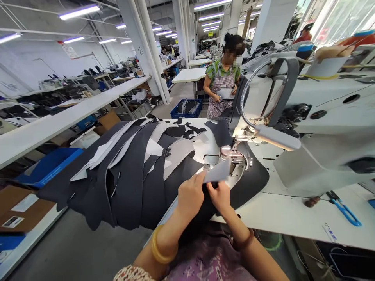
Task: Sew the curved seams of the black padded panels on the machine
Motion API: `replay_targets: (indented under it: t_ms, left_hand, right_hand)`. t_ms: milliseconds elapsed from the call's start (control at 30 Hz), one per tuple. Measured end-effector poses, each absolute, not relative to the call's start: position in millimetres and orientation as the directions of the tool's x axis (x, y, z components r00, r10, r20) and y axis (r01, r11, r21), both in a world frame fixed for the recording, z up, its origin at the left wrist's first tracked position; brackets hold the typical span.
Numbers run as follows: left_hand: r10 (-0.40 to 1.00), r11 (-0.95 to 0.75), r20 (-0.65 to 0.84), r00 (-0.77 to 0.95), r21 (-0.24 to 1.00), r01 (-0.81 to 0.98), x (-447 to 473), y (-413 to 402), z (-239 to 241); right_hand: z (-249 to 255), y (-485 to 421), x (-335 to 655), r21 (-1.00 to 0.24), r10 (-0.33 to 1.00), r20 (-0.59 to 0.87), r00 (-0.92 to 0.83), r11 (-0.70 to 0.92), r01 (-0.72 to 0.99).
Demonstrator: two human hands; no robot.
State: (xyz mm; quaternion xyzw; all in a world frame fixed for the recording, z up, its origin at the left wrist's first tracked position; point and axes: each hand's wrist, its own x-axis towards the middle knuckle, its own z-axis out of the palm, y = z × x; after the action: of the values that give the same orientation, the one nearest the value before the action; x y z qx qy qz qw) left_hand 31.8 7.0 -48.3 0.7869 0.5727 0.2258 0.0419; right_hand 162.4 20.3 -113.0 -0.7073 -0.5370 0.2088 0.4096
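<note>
My left hand (190, 195) and my right hand (220, 196) meet in front of a white sewing machine (322, 117), and together they pinch a small grey fabric piece (218, 171). That piece lies over a dark panel (249, 183) on the machine bed, just before the presser foot (234, 150). A yellow bangle rings my left wrist, a brown one my right. To the left, a heap of dark and grey cut pieces (131, 171) spreads across the table.
Blue-handled snips (345, 210) lie on the table at the right. A lamp on a flexible arm (275, 138) hangs over the needle. A person in a checked apron (221, 78) stands beyond the table beside a blue crate (186, 108). Long white benches run along the left.
</note>
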Motion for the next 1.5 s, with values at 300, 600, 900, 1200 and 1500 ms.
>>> replay_targets:
  t_ms: [300, 600, 900, 1200, 1500]
  left_hand:
    - [0.738, -0.317, 0.663, 0.128, 0.173, 0.933, 29.0, 51.3, -52.4]
    - [0.667, -0.402, 0.734, 0.13, 0.208, 0.892, 39.5, 63.1, -60.5]
    - [0.723, -0.387, 0.688, 0.055, 0.338, 0.858, 41.2, 99.4, -64.5]
    - [0.898, -0.391, 0.439, -0.024, 0.822, 0.414, 90.5, 131.4, -100.3]
    - [0.718, -0.584, 0.693, -0.065, 0.652, 0.484, 102.0, 145.0, -106.7]
  right_hand:
    - [-88.0, 5.4, 155.1, -0.961, 0.965, -0.108, 0.24, -0.162, 0.222]
    - [-96.1, 17.1, 161.0, -0.978, 0.957, -0.188, 0.22, -0.202, 0.043]
    - [-77.9, 47.4, 207.3, -0.969, 0.978, -0.041, 0.205, -0.089, 0.231]
    - [-18.7, 47.2, 251.3, -0.857, 0.859, -0.497, 0.123, -0.463, -0.225]
    - [-20.8, 64.4, 251.7, -0.828, 0.797, -0.561, 0.222, -0.541, -0.151]
